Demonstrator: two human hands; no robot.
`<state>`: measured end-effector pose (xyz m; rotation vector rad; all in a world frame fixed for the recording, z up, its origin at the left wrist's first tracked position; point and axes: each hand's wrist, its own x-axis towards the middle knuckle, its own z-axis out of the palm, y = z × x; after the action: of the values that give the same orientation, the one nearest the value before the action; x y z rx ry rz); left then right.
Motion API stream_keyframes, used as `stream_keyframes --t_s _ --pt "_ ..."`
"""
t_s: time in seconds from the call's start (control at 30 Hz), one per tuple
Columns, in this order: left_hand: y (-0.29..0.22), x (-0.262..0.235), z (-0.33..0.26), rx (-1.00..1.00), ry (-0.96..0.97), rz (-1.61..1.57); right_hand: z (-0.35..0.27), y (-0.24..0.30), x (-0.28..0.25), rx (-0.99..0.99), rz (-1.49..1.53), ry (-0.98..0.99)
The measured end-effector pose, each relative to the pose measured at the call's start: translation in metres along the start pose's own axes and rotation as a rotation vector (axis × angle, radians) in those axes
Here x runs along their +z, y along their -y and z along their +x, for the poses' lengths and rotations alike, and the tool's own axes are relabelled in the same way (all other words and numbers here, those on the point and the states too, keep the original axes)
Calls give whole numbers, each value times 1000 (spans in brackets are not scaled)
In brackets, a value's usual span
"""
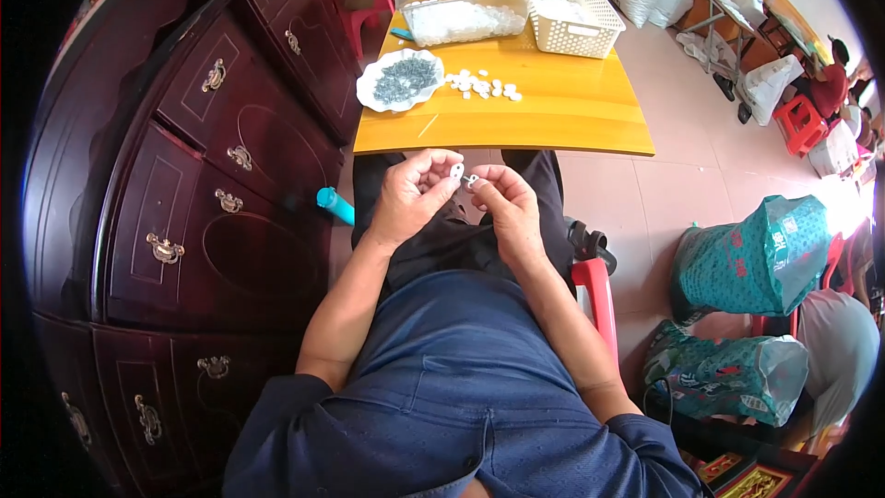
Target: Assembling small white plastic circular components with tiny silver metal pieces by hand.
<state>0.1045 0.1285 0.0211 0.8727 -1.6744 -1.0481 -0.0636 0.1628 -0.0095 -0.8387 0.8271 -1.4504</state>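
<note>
Partly hidden by fingertips, the small white piece (457, 171) and tiny metal part (471, 180) are too small to identify. Yellow table (553, 111) on a pale tiled floor, dark wooden cabinet (221, 175) alongside; plate of metal bits (401, 80) at its near-left corner. Left hand (412, 195) pinches the white piece, right hand (509, 203) the metal part — both over the lap, just off the table's near edge.

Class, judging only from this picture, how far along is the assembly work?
Done: a loose row of small white pieces lies on the yellow table. In hand: the left hand pinches a white piece, the right hand a small metal part. Left: a plate of grey metal parts and a clear tub of white pieces.
</note>
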Motion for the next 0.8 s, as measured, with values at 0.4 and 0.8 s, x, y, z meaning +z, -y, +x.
stream_keyframes --t_s 0.4,0.8 --pt "2 3 0 11 36 -24 2 -1 -2 -31 -43 -2" --pt "0 1 0 -3 82 -7 1 -1 -1 -51 -69 -2"
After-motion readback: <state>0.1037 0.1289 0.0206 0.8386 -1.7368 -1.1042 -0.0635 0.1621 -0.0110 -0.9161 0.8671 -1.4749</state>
